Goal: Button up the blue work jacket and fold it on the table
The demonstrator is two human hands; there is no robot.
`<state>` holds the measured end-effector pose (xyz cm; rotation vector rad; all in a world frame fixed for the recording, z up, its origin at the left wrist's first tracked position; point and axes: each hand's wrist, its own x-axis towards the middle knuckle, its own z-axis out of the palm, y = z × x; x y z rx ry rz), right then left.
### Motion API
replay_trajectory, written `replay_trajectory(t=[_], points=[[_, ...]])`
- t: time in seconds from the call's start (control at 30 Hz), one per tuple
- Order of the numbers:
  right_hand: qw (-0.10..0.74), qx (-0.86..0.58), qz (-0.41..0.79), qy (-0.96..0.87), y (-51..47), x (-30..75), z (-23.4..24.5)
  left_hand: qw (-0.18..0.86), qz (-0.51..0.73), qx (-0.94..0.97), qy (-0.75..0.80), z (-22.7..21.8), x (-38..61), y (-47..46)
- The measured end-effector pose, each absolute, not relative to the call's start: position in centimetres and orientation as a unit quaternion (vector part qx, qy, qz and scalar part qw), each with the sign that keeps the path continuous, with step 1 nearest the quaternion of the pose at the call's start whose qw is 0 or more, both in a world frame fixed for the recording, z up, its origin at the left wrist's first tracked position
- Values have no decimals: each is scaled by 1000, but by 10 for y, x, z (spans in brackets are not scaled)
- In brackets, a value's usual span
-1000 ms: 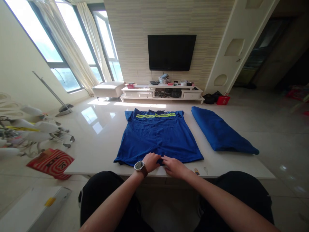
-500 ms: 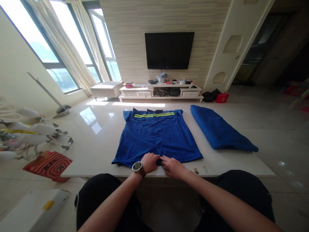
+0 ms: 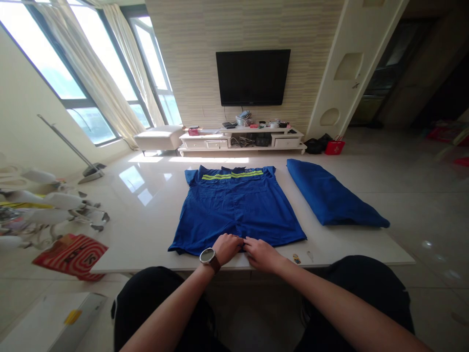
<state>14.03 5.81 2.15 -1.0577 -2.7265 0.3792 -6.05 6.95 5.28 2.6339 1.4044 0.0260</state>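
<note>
A blue work shirt [image 3: 234,210] with yellow reflective stripes lies spread flat on the white table [image 3: 135,234], collar at the far side, hem toward me. At the middle of the hem, my left hand [image 3: 227,248], with a watch [image 3: 207,255] on its wrist, has its fingers curled on the cloth. Right beside it, my right hand [image 3: 262,254] pinches the hem too, the fingertips of both hands nearly touching. The bit of cloth between the fingers is mostly hidden. A folded blue garment [image 3: 335,198] rests on the table to the right.
A small cartoon figure piece [image 3: 296,258] and a small pale item [image 3: 310,255] lie near the table's front edge. A red striped bag [image 3: 71,256] stands on the floor at left. Beyond the table are a TV cabinet [image 3: 205,143] and a padded bench [image 3: 159,139].
The view has shifted slightly. Both hands stay at the middle of the shirt's hem, with only a slight shift of the fingers.
</note>
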Motion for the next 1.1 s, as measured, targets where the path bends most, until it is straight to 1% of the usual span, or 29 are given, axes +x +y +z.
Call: replay_trajectory(t=[0.27, 0.5, 0.6, 0.87, 1.0, 1.1], points=[[72, -434, 85, -894, 57, 138, 29, 104, 17, 890, 444, 59, -57, 68], [77, -415, 105, -901, 59, 139, 25, 95, 22, 892, 442, 55, -56, 67], [109, -423, 136, -889, 58, 139, 25, 102, 31, 895, 433, 57, -57, 67], [168, -391, 274, -863, 55, 138, 16, 149, 18, 899, 411, 59, -57, 66], [186, -426, 331, -821, 58, 134, 9, 161, 0, 888, 431, 54, -57, 68], [190, -450, 351, -798, 61, 133, 6, 152, -12, 883, 444, 51, -56, 70]])
